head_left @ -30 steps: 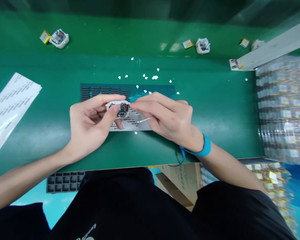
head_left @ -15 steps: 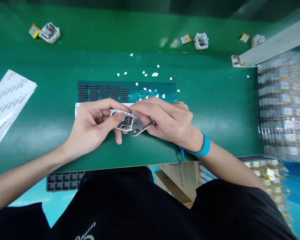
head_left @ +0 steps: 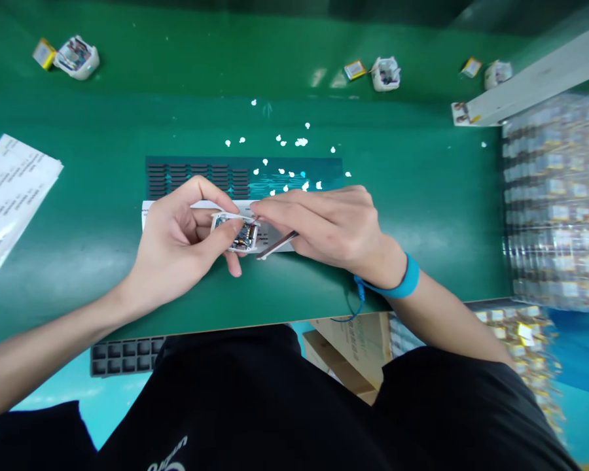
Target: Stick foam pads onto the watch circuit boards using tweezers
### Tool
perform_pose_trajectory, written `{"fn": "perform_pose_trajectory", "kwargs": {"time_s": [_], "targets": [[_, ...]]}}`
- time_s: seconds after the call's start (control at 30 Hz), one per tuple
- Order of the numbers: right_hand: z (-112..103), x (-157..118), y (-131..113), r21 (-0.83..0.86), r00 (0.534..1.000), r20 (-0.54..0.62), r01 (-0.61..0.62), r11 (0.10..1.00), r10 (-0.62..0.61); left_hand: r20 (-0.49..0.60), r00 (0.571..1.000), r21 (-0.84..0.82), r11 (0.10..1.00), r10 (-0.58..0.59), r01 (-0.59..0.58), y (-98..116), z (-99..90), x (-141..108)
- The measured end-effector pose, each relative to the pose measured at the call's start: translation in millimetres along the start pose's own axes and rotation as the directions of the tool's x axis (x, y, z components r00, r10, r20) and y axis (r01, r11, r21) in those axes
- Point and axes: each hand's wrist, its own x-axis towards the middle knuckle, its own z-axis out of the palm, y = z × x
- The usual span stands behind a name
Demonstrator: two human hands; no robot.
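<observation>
My left hand (head_left: pixel 186 235) is closed around the edges of a small white device housing (head_left: pixel 255 243), thumb over the circuit board inside. The board faces up and shows small gold and dark parts. Pinched fingertips of my right hand (head_left: pixel 331 226) meet at the housing's upper right corner, by a thin reddish wire; whether they grip the wire I cannot tell. Metal tweezers (head_left: pixel 277 245) are held under that hand's fingers, tips pointing down-left beside the housing. Beneath both hands lies a white printed sheet (head_left: pixel 150 207), partly covered.
Small white pieces (head_left: pixel 301 142) are scattered beyond my hands, near a strip of dark pads (head_left: pixel 179 180). White housings (head_left: pixel 386 74) with yellow batteries (head_left: pixel 355 70) sit along the back. Clear stacked trays (head_left: pixel 544 209) stand right; a label sheet (head_left: pixel 17 203) lies left. A blue cord (head_left: pixel 360 294) hangs from my wristband.
The view has shifted slightly, so bench items appear further left and higher. My left index finger is more bent. The housing stays in my left hand, the tweezers in my right.
</observation>
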Motion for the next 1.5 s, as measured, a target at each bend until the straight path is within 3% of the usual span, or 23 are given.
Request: {"fn": "perform_pose_trajectory", "kwargs": {"time_s": [0.17,0.33,0.47,0.6,0.67,0.77,0.83,0.93,1.03,1.27,1.4,1.5], "targets": [[8,-5,-5,0.107,0.998,-0.043,-0.033,0.994,0.038,-0.076,0.997,0.037,0.999,0.032,-0.029,-5,5.7,-1],[17,-11,-14,0.182,0.998,-0.012,-0.064,0.981,0.067,-0.054,0.996,0.051,0.997,0.068,-0.065,-11,12.8,-5],[13,-10,-21,0.218,0.992,0.036,-0.122,0.968,0.117,-0.104,0.981,0.086,0.984,0.166,-0.157,-16,16.6,-10],[9,-7,-25,0.261,0.981,0.111,-0.185,0.947,0.161,-0.157,0.937,0.112,0.948,0.313,-0.298,-25,17.4,-10],[7,-4,-25,0.381,0.968,0.123,-0.249,0.890,0.218,-0.164,0.911,0.134,0.923,0.378,-0.359,-28,16.7,-11],[5,2,-24,0.564,0.914,0.144,-0.391,0.727,0.380,-0.129,0.896,0.185,0.898,0.425,-0.400,-28,14.8,-13],[3,6,-23,0.629,0.859,0.215,-0.486,0.607,0.465,-0.087,0.914,0.213,0.904,0.396,-0.371,-26,13.2,-16],[0,9,-23,0.671,0.783,0.383,-0.601,0.435,0.491,-0.052,0.944,0.248,0.920,0.326,-0.304,-22,11.1,-20],[-4,12,-22,0.678,0.739,0.467,-0.652,0.340,0.486,-0.058,0.951,0.269,0.922,0.305,-0.279,-17,10.3,-20],[-1,20,5,0.708,0.743,0.367,-0.613,0.350,0.559,-0.035,0.973,0.313,0.927,0.227,-0.205,-5,8.6,-12],[3,20,19,0.624,0.742,0.221,-0.606,0.493,0.633,-0.016,0.985,0.323,0.933,0.171,-0.157,-12,4.1,-4],[1,20,21,0.585,0.740,0.266,-0.633,0.507,0.617,-0.001,0.994,0.350,0.932,0.107,-0.100,-20,1.3,2]]}}
